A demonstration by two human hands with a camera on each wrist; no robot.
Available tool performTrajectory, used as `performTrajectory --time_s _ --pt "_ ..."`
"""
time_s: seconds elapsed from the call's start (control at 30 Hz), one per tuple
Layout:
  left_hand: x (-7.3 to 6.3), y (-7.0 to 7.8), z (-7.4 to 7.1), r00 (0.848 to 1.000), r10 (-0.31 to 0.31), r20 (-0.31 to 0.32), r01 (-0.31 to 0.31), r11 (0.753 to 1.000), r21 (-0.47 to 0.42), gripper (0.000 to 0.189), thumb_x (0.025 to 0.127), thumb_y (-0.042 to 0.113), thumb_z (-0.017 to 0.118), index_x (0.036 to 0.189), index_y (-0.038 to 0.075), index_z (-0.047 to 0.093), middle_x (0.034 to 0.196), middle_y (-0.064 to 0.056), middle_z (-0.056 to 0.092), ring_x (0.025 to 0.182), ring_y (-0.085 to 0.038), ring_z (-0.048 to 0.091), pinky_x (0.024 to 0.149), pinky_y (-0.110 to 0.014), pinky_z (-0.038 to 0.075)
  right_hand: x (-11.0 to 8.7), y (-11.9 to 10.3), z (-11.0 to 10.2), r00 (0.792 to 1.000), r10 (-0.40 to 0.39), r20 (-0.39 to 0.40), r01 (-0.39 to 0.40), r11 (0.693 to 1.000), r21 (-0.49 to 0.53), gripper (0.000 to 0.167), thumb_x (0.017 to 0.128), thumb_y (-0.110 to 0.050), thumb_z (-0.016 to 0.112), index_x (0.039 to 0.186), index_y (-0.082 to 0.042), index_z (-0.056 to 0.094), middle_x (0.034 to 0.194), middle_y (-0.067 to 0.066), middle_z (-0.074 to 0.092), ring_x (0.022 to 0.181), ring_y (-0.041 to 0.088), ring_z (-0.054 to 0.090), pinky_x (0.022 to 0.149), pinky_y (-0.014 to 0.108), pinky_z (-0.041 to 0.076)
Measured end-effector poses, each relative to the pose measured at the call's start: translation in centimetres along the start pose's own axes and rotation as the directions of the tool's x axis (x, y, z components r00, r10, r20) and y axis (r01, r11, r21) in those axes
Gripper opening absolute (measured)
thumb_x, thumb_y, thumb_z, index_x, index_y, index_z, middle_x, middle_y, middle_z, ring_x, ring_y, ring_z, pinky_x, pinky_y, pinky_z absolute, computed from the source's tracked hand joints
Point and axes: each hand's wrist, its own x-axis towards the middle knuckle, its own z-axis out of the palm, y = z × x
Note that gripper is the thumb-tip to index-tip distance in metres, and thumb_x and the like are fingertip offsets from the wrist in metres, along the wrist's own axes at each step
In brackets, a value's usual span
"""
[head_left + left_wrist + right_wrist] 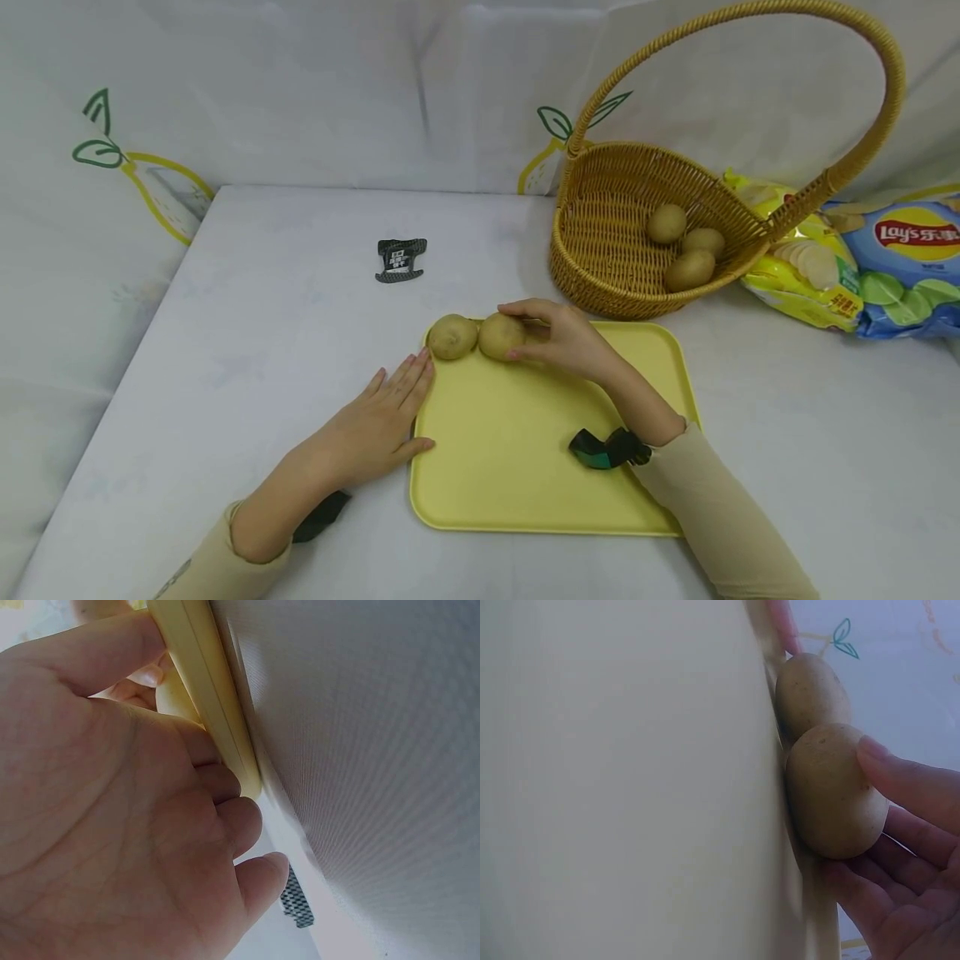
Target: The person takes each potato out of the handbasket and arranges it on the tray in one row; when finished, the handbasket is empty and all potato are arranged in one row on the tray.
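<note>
Two potatoes sit side by side at the far left corner of a yellow tray [510, 467]. My right hand [570, 342] grips the right potato [500, 337] between thumb and fingers; the right wrist view shows this potato [836, 795] right up against the other. The left potato [453, 337] lies in the corner, with no hand around it. Along the tray's left rim rests my left hand [378, 425], its fingers extended and its thumb over the edge. In the left wrist view, the palm and fingers [240, 825] lie against the tray's outer side [202, 682].
Behind the tray at the right stands a wicker basket [600, 292] with a tall handle and three potatoes [690, 270] inside. Yellow and blue chip bags [915, 242] lie to its right. A small black label-like piece [401, 260] lies on the white table [285, 317].
</note>
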Motion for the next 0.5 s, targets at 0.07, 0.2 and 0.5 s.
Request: performTrajectory --time_s 0.07,0.2,0.5 --pt "-0.03 0.01 -0.03 1.000 0.001 -0.002 -0.001 1.000 -0.001 0.079 0.096 0.038 0.052 0.147 -0.009 0.014 0.155 -0.022 0.006 0.143 -0.034 0.007 0.111 -0.054 0.016 0.02 0.04 -0.01 1.000 0.005 0.000 -0.005 1.000 0.002 0.053 0.075 0.002 0.077 0.124 0.007 0.057 0.127 0.018 0.056 0.118 0.029 0.053 0.095 0.028 0.045" --pt "-0.05 0.05 -0.10 1.000 0.002 -0.005 -0.002 1.000 -0.004 0.079 0.096 0.037 0.053 0.146 -0.009 0.015 0.155 -0.022 0.007 0.142 -0.034 0.007 0.111 -0.055 0.016 0.04 0.10 -0.02 1.000 0.012 0.003 -0.012 1.000 0.014 0.054 0.075 0.003 0.076 0.124 0.007 0.056 0.128 0.019 0.055 0.119 0.029 0.052 0.095 0.027 0.045" --pt "-0.04 0.03 -0.10 1.000 0.001 -0.005 -0.001 1.000 -0.008 0.079 0.096 0.038 0.052 0.147 -0.009 0.014 0.155 -0.022 0.007 0.143 -0.034 0.007 0.110 -0.055 0.016 -0.05 0.14 -0.07 1.000 0.009 -0.010 -0.008 0.997 0.075 0.053 0.074 0.007 0.075 0.123 0.011 0.056 0.128 0.022 0.055 0.119 0.032 0.053 0.093 0.027 0.046"
